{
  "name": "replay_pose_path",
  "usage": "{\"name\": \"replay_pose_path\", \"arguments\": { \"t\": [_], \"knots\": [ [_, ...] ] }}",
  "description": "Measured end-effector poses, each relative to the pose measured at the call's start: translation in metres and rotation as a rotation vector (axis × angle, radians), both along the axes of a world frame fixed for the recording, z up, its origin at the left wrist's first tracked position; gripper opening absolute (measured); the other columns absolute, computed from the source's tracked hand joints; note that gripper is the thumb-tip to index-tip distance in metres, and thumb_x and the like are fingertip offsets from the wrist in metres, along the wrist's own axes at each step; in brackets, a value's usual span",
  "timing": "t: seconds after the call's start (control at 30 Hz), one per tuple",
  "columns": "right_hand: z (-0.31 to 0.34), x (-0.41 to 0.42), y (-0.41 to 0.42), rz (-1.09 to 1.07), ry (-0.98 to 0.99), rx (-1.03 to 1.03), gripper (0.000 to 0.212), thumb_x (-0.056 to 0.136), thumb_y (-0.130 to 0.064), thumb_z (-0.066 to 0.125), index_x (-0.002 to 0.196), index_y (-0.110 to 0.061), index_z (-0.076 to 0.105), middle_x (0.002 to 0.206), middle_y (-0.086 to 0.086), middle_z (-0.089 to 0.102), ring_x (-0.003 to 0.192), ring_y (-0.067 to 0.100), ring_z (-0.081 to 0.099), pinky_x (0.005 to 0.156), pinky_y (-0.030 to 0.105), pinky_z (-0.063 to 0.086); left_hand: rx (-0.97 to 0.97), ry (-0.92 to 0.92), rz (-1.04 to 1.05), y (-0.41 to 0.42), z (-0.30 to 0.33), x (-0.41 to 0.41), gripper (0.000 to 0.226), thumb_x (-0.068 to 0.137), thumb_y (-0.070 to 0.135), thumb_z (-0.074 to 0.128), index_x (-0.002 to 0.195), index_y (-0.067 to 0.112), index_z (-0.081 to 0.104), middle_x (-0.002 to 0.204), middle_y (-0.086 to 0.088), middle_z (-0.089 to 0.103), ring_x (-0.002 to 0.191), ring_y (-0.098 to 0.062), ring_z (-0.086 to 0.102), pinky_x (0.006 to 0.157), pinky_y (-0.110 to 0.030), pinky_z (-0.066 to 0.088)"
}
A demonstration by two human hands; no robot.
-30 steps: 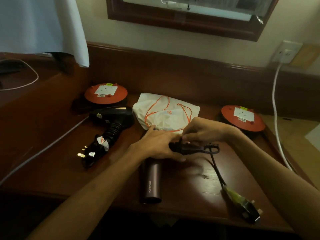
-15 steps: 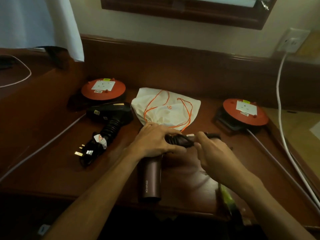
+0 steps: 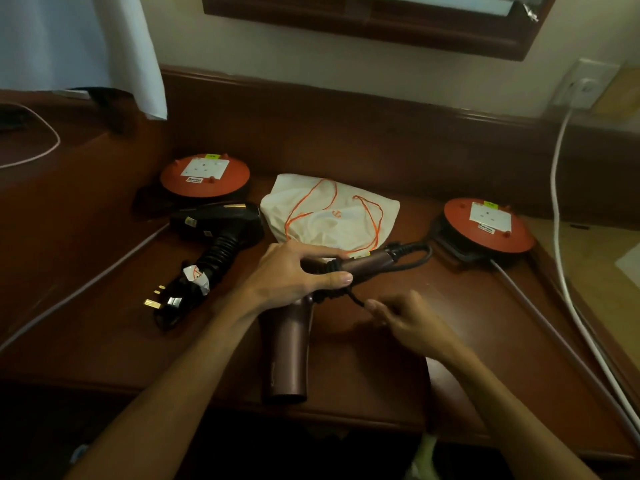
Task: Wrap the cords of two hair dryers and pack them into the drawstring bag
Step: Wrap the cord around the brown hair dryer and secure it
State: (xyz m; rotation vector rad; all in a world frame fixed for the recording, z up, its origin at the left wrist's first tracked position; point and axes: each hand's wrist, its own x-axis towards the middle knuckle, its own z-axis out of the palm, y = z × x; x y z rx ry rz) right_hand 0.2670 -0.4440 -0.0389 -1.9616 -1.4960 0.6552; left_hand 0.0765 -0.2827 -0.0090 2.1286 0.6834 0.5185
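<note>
Left hand (image 3: 294,271) is clamped around the handle of the bronze-brown metallic hair dryer (image 3: 287,355), thumb stretched along the near side, fingers curled over the top, right where the black power cord (image 3: 410,252) is already coiled in a few turns. The dryer's barrel points toward the near edge of the dark wooden desk (image 3: 398,375), and its handle angles off to the right. Right hand (image 3: 405,322) sits just right of the barrel, fingertips pinching the loose run of that cord; it is blurred, so the exact grip is hard to read. The cord also loops out past the handle's far end.

Directly behind the hands lies the white fabric drawstring bag with orange strings (image 3: 332,211), flat on the desk, touching the dryer's handle or just behind it. To the left, the black hair dryer with the ribbed handle (image 3: 218,230) lies with its cord bundled and its plug (image 3: 162,301) toward the front. Two round orange extension reels (image 3: 205,174) (image 3: 488,228) flank the bag. A white cable (image 3: 562,237) drops from the wall socket (image 3: 585,84) on the right.
</note>
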Motion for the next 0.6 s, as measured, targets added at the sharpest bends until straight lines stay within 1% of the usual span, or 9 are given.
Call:
{"name": "replay_pose_path", "arguments": {
  "t": [0.07, 0.13, 0.2, 0.23, 0.3, 0.37, 0.4, 0.5, 0.6],
  "knots": [
    [0.001, 0.016, 0.009, -0.054, 0.097, 0.032, 0.038, 0.094, -0.038, 0.063, 0.081, -0.003, 0.067, 0.06, 0.011, 0.05, 0.052, 0.019, 0.044, 0.051, 0.037, 0.038, -0.006, -0.003, -0.054, -0.001, 0.0, 0.0, 0.058, 0.067, 0.072, 0.075, 0.117, 0.042, 0.074, 0.117, 0.019, 0.072, 0.121, -0.004, 0.059, 0.107, -0.042, 0.047],
    [0.003, 0.032, 0.018, -0.056, 0.177, -0.017, 0.005, 0.095, -0.018, 0.067, 0.097, -0.014, 0.07, 0.072, 0.014, 0.06, 0.056, 0.017, 0.054, 0.052, 0.034, 0.047, 0.044, 0.026, -0.089, -0.004, 0.0, 0.002, 0.055, 0.068, 0.07, 0.076, 0.115, 0.042, 0.075, 0.114, 0.018, 0.073, 0.119, -0.005, 0.06, 0.107, -0.041, 0.047],
    [0.01, 0.043, 0.026, -0.011, 0.2, -0.163, 0.014, 0.094, -0.002, 0.064, 0.103, -0.012, 0.064, 0.078, 0.013, 0.059, 0.052, 0.008, 0.057, 0.05, 0.025, 0.048, 0.101, 0.075, -0.117, -0.006, 0.001, 0.006, 0.054, 0.067, 0.074, 0.073, 0.113, 0.045, 0.074, 0.107, 0.017, 0.074, 0.113, -0.006, 0.062, 0.103, -0.041, 0.048],
    [0.013, 0.048, 0.033, 0.033, 0.201, -0.214, 0.015, 0.091, -0.001, 0.064, 0.106, -0.006, 0.062, 0.082, 0.015, 0.059, 0.056, 0.014, 0.059, 0.051, 0.026, 0.047, 0.125, 0.111, -0.128, -0.007, 0.002, 0.008, 0.053, 0.068, 0.076, 0.072, 0.112, 0.047, 0.073, 0.105, 0.017, 0.074, 0.111, -0.006, 0.062, 0.102, -0.041, 0.048],
    [0.025, 0.053, 0.048, 0.163, 0.159, -0.265, 0.038, 0.084, -0.023, 0.072, 0.105, 0.008, 0.065, 0.083, 0.021, 0.062, 0.069, 0.032, 0.059, 0.058, 0.029, 0.047, 0.172, 0.196, -0.146, -0.008, 0.005, 0.013, 0.053, 0.068, 0.079, 0.07, 0.113, 0.051, 0.071, 0.104, 0.017, 0.072, 0.108, -0.005, 0.06, 0.101, -0.04, 0.047],
    [0.037, 0.058, 0.062, 0.248, 0.135, -0.333, 0.078, 0.072, -0.061, 0.074, 0.101, 0.011, 0.067, 0.085, 0.026, 0.065, 0.074, 0.035, 0.057, 0.066, 0.032, 0.047, 0.166, 0.238, -0.164, -0.007, 0.008, 0.014, 0.053, 0.069, 0.076, 0.072, 0.116, 0.05, 0.07, 0.106, 0.015, 0.071, 0.108, -0.006, 0.06, 0.1, -0.039, 0.048],
    [0.041, 0.06, 0.066, 0.265, 0.127, -0.329, 0.086, 0.07, -0.07, 0.072, 0.102, 0.01, 0.069, 0.088, 0.029, 0.066, 0.074, 0.038, 0.057, 0.068, 0.034, 0.046, 0.139, 0.231, -0.168, -0.007, 0.008, 0.013, 0.053, 0.07, 0.074, 0.073, 0.116, 0.048, 0.07, 0.107, 0.015, 0.071, 0.107, -0.005, 0.061, 0.1, -0.037, 0.049],
    [0.063, 0.063, 0.068, 0.287, 0.192, -0.37, 0.048, 0.091, -0.052, 0.063, 0.09, -0.005, 0.074, 0.072, 0.013, 0.059, 0.058, 0.026, 0.045, 0.057, 0.03, 0.034, 0.159, 0.237, -0.174, -0.006, 0.008, 0.011, 0.052, 0.071, 0.074, 0.072, 0.116, 0.049, 0.069, 0.104, 0.015, 0.072, 0.107, -0.004, 0.062, 0.102, -0.036, 0.045],
    [0.077, 0.066, 0.073, 0.361, 0.254, -0.494, 0.04, 0.1, -0.027, 0.058, 0.093, 0.012, 0.062, 0.067, 0.005, 0.042, 0.056, 0.015, 0.03, 0.054, 0.028, 0.021, 0.2, 0.275, -0.179, -0.007, 0.007, 0.013, 0.054, 0.069, 0.078, 0.07, 0.114, 0.049, 0.066, 0.104, 0.016, 0.071, 0.107, -0.005, 0.061, 0.103, -0.038, 0.043]
  ]
}}
